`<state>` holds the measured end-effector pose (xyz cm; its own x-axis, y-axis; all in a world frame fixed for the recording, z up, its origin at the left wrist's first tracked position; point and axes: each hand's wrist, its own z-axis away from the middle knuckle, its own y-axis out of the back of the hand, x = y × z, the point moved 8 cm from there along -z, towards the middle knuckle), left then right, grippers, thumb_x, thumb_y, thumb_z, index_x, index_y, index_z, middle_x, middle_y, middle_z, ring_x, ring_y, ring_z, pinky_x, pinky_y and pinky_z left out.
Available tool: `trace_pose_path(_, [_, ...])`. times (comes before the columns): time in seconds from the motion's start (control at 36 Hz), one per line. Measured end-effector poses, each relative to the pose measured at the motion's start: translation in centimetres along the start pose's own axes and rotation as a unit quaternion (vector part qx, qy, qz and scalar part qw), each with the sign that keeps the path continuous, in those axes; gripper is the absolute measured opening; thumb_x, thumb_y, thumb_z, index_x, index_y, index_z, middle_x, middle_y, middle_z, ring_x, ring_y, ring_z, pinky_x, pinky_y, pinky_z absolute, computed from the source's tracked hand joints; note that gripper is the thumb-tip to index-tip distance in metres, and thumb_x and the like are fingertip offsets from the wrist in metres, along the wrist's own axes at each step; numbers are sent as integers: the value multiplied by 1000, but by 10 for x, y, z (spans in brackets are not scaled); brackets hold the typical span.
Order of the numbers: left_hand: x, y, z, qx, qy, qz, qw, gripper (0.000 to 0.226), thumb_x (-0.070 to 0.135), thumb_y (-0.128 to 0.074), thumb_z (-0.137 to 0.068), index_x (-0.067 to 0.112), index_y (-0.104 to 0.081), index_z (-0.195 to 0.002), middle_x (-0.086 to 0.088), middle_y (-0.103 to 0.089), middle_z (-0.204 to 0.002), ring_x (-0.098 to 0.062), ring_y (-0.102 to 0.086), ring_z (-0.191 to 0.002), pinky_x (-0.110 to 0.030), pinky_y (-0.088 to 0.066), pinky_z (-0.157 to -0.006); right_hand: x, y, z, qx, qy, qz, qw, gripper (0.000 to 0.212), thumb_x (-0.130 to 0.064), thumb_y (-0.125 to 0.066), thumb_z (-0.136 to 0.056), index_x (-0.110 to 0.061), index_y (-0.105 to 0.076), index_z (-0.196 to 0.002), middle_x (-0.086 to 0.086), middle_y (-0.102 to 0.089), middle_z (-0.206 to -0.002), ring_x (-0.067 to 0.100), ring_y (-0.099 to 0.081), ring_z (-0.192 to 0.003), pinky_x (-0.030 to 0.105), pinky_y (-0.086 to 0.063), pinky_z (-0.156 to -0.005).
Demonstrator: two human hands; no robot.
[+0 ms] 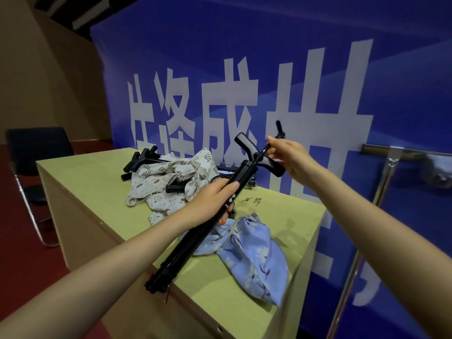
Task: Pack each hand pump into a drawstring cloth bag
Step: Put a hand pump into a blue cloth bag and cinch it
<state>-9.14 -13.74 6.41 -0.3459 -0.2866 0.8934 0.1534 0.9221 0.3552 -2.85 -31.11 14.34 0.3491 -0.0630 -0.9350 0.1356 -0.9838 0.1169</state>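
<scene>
One black hand pump [208, 216] was held in the air above the bench [102, 182], slanting from its foot near the bench's front edge up to its T-shaped handle [259, 152]. The left hand [215, 199] was wrapped round the middle of the barrel. The right hand [291, 152] pinched the thin black hose [278, 129] just beyond the handle; the hose end stuck upward past the fingertips.

Two groups of bags lay on the bench. One blue floral cloth bag [254, 255], soft and crumpled, lay directly beneath the pump, toward its foot end. A heap of cream leaf-print cloth bags [171, 179] lay behind the pump; their number could not be told. One black pump part protruded from a fold in this heap. More black pump handles [141, 160] lay beyond the heap, number unclear.

Several small metal needle fittings [254, 199] lay on the bench just right of the left hand.

The bench was box-shaped with a pale wood-grain top.
</scene>
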Motion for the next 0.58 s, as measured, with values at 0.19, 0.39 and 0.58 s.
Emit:
trace_pose_path(0.19, [2, -4, -4, -21, 3, -19, 1000, 43, 35, -42, -102, -4, -46, -119, 0, -55, -60, -21, -51, -43, -30, -43, -46, 15, -10, 18, -85, -39, 89, 992, 28, -35, -62, -90, -8, -64, -95, 6, -69, -93, 15, -66, -75, 25, -52, -67])
trace_pose_path(0.39, [6, -1, -2, -13, -28, -57, 998, 40, 34, -41, -102, 0, -49, -120, -2, -59, -64, -26, -53, -49, -31, -43, -48, 12, -12, 15, -48, -13, 46, 998, 26, -27, -65, -89, -2, -63, -91, 10, -59, -77, 14, -51, -56, 21, -42, -51])
trace_pose_path(0.58, [-8, 19, -2, -11, 6, -79, 997, 43, 54, -26, -100, 28, -60, -102, -6, -73, -79, -25, -65, -58, -33, -54, -61, 16, -1, 17, 13, 1, -16, 1000, 23, -25, -66, -89, -3, -65, -84, 8, -54, -65, 13, -46, -49, 20, -36, -44])
